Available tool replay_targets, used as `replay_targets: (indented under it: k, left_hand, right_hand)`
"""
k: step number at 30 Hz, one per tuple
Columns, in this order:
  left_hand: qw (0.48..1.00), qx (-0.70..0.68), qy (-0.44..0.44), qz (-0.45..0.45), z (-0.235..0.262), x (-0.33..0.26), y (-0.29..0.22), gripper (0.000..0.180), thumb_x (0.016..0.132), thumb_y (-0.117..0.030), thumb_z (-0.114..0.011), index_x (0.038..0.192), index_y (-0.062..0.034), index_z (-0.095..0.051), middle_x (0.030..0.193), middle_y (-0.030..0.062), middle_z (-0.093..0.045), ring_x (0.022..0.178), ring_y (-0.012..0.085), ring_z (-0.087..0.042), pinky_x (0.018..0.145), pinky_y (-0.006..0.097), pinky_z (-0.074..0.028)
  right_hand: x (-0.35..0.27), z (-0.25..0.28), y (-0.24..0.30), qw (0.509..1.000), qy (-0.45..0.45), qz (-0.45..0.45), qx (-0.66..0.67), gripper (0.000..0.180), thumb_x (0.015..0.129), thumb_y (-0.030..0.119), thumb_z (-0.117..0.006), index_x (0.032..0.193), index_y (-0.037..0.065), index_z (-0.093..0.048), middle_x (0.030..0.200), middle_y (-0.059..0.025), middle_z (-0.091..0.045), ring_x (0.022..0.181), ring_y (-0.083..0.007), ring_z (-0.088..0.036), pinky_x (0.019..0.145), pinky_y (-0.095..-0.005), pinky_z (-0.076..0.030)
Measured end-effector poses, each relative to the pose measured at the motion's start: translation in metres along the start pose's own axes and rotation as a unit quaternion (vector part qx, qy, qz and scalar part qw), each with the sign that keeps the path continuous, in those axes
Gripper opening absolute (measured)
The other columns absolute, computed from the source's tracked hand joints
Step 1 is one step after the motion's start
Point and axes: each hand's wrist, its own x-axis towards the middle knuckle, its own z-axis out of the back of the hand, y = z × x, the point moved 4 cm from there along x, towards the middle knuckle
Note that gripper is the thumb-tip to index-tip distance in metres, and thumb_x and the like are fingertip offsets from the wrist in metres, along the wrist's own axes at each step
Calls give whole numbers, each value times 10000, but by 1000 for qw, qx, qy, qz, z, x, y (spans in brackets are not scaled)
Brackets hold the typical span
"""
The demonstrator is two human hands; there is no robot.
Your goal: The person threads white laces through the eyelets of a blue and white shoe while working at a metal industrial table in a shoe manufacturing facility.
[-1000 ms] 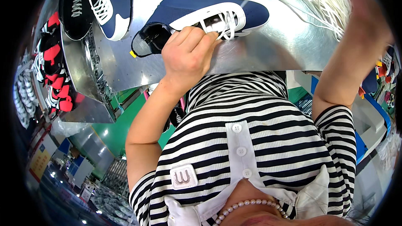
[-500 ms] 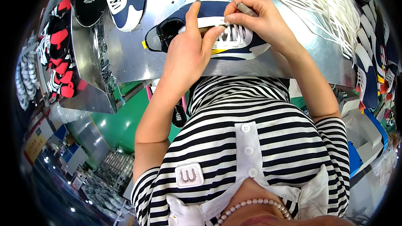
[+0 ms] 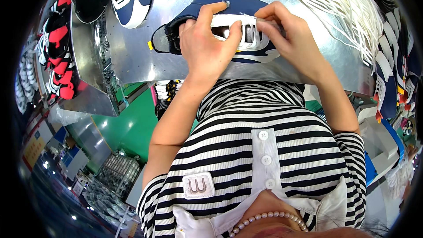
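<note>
A navy shoe upper (image 3: 240,3) with white trim lies on the metal table in front of me, its heel end to the left. White laces (image 3: 252,39) cross its opening toward the toe end. My left hand (image 3: 205,44) grips the upper: some fingers reach into the black-lined collar, the index finger stretches over the navy side, and the thumb is by the white eyelet strip (image 3: 224,20). At the far end of that strip, my right hand (image 3: 293,39) has thumb and index finger pinched together. What they hold is hidden.
Loose white laces (image 3: 317,6) spread over the back right of the metal table (image 3: 132,61). A black shoe (image 3: 90,0) and a navy-and-white shoe (image 3: 140,0) are at the back left. Red-and-black shoe parts (image 3: 59,68) pile beyond the left edge; navy uppers (image 3: 387,83) hang at right.
My left hand has moved its fingers into the collar and its thumb upward. The small hooked tool seen in my right hand no longer shows; that hand has shifted slightly right.
</note>
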Motion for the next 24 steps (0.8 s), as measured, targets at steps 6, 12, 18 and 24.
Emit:
replay_targets:
  k: [6, 12, 18, 24]
  left_hand:
    - [1000, -8, -3, -25, -1, -1, 3, 417, 762, -232, -789, 1129, -89, -651, 937, 82, -697, 863, 249, -587, 809, 361, -451]
    - [999, -39, -26, -22, -3, -3, 9, 429, 772, -202, -786, 1154, -73, -642, 936, 76, -694, 882, 211, -583, 802, 332, -455]
    - [1000, -9, 16, -7, 0, -3, 2, 399, 806, -149, -748, 1170, -41, -627, 942, 92, -696, 844, 179, -620, 767, 304, -484]
    - [995, -80, 52, -9, -9, -2, 4, 383, 833, -54, -698, 1198, -1, -595, 970, 78, -694, 790, 102, -641, 692, 238, -509]
  right_hand:
    - [6, 2, 9, 995, 38, 9, -95, 97, 879, 96, -638, 940, 30, -600, 715, -121, -641, 607, -266, -611, 577, -345, -477]
    - [12, 7, 6, 997, 70, -9, -30, 95, 896, 48, -632, 978, 7, -610, 760, -102, -642, 618, -196, -581, 589, -285, -462]
    - [12, -7, 4, 975, 66, 78, -199, 111, 867, 86, -627, 933, 15, -573, 745, -113, -652, 662, -300, -630, 583, -371, -482]
    - [19, -32, 13, 932, 30, 174, -316, 162, 802, 98, -643, 925, 4, -593, 698, -139, -655, 678, -322, -668, 593, -404, -525]
